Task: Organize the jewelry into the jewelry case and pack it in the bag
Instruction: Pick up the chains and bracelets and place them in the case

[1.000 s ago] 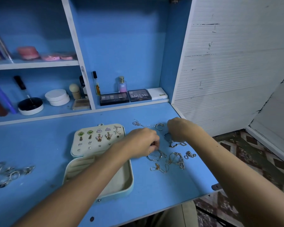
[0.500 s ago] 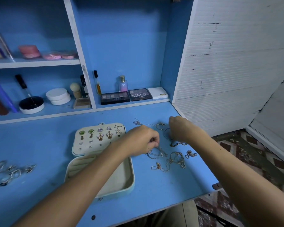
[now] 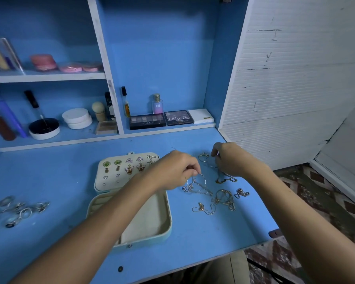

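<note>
left hand (image 3: 175,169): silver chain (image 3: 195,184) pinched | right hand (image 3: 233,158): bangle (image 3: 205,159) pinched | risk: tangled chains dragged off desk (image 3: 49,171)

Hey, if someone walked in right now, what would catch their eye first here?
Probably the two hands meeting over a tangle of chains and bangles at the right of the blue desk: the left hand pinches a thin bangle, the right hand fingers another piece. Just left, the open jewelry case shows rows of earrings in its lid.
</note>
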The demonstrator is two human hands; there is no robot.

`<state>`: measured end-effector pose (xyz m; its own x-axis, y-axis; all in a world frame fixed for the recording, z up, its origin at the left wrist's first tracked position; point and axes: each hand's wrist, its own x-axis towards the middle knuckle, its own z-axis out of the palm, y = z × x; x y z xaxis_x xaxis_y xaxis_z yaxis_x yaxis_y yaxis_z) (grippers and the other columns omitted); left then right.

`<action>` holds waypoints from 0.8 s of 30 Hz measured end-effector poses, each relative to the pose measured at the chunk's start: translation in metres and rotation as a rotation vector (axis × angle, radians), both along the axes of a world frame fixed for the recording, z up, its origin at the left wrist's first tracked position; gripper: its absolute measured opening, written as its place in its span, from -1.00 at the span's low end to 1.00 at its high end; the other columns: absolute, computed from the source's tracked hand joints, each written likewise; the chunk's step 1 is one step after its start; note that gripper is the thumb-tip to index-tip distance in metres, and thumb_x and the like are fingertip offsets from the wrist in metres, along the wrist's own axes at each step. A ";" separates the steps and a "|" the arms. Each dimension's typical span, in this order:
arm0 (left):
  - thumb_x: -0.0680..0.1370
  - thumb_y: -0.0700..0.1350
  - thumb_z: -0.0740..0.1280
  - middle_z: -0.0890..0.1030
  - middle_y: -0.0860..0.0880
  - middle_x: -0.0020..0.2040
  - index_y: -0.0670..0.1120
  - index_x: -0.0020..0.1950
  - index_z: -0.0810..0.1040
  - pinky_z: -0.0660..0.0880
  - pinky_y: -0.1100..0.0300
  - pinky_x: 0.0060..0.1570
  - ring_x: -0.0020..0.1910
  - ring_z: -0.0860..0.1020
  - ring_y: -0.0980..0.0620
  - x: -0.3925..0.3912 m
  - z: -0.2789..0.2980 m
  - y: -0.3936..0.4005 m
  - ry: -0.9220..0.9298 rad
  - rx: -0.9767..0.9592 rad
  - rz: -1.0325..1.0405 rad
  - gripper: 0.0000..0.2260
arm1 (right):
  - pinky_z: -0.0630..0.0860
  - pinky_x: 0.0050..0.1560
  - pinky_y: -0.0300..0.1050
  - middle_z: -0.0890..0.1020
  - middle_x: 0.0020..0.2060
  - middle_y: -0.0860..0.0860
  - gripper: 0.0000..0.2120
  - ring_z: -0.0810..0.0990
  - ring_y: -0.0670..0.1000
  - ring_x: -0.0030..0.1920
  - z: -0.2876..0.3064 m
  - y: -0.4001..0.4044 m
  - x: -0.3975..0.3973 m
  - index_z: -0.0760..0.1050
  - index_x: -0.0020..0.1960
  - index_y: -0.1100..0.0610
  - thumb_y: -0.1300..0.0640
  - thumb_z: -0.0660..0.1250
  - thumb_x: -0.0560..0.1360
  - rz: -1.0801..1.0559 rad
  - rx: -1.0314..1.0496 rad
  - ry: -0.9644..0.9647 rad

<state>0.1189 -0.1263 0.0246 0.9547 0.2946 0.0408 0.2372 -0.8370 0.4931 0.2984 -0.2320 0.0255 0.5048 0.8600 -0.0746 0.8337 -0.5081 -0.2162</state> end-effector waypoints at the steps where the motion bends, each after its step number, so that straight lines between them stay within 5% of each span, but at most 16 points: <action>1: 0.62 -0.12 0.30 0.62 0.09 -0.10 0.02 0.07 0.65 0.47 0.22 -0.12 -0.16 0.54 0.12 -0.002 0.002 0.000 -0.008 0.015 0.004 -0.86 | 0.33 -0.34 -0.18 0.50 -0.07 0.05 -0.74 0.48 0.06 -0.14 0.001 -0.001 0.000 0.49 0.19 0.16 0.30 0.13 0.58 -0.003 0.035 0.007; 8: 0.61 -0.07 0.30 0.55 0.13 -0.12 0.05 0.04 0.65 0.47 0.18 -0.08 -0.19 0.49 0.21 -0.017 0.022 0.005 -0.057 0.104 -0.018 -0.87 | 0.32 -0.16 -0.16 0.53 0.02 0.11 -0.77 0.45 0.04 -0.12 0.001 -0.004 -0.005 0.51 0.19 0.21 0.31 0.16 0.60 0.001 0.280 0.062; 16: 0.57 -0.08 0.37 0.64 0.12 -0.16 0.09 -0.01 0.65 0.45 0.30 -0.18 -0.19 0.58 0.21 -0.049 0.044 0.018 0.072 0.054 0.073 -0.92 | 0.29 -0.39 -0.47 0.55 -0.14 -0.02 -0.78 0.53 -0.11 -0.27 0.014 -0.004 -0.036 0.56 0.22 0.14 0.24 0.21 0.64 0.018 0.425 0.197; 21: 0.55 -0.11 0.42 0.64 0.13 -0.14 0.05 -0.04 0.68 0.47 0.29 -0.14 -0.24 0.58 0.23 -0.079 0.044 0.023 0.076 0.058 0.074 -0.93 | 0.44 -0.52 -0.33 0.59 -0.24 -0.06 -0.84 0.57 -0.07 -0.35 0.022 -0.002 -0.065 0.59 0.06 0.02 0.20 0.25 0.63 0.052 0.498 0.321; 24: 0.54 -0.12 0.42 0.54 0.19 -0.15 0.02 0.02 0.70 0.38 0.39 -0.14 -0.23 0.49 0.30 -0.093 0.037 0.021 0.092 0.130 0.032 -0.90 | 0.61 -0.26 -0.07 0.60 -0.23 -0.07 -0.79 0.59 -0.08 -0.28 0.023 -0.002 -0.080 0.57 -0.03 -0.08 0.20 0.26 0.62 0.136 0.518 0.335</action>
<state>0.0256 -0.1056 0.0619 0.9464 0.3229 -0.0065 0.3039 -0.8836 0.3563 0.2184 -0.2336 0.0484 0.4099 0.8817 0.2337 0.7280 -0.1618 -0.6662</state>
